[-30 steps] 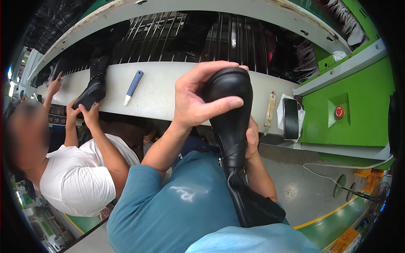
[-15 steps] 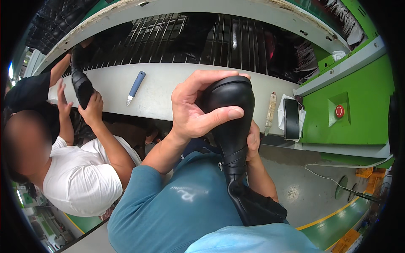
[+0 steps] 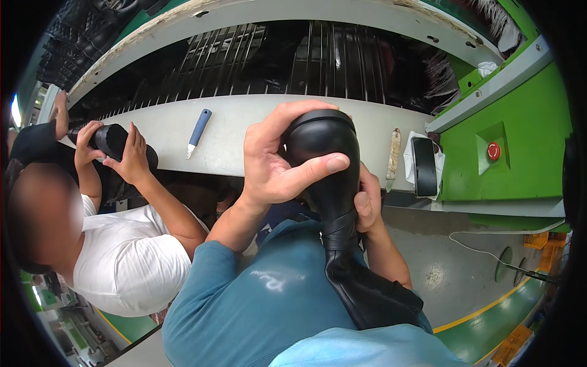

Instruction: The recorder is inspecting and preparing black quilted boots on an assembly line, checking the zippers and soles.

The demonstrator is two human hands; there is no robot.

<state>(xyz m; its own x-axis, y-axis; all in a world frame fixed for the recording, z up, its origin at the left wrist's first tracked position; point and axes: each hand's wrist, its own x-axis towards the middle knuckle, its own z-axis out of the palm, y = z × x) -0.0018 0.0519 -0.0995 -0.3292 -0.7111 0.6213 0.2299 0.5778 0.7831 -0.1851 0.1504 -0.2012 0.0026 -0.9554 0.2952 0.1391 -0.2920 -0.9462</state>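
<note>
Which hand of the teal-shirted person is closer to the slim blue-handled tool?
Left. The left hand is right of the tool, gripping the rounded end of the shiny black boot; the right hand is farther right, on the boot's other side.

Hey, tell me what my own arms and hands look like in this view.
Your left hand and right hand are bare, without gloves. Your left sleeve is short and teal blue; the right sleeve is hidden. No watch shows on your left wrist.

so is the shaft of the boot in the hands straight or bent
Bent: the black boot creases past its ankle straps, and the shaft angles off to the right against the teal shirt.
</note>
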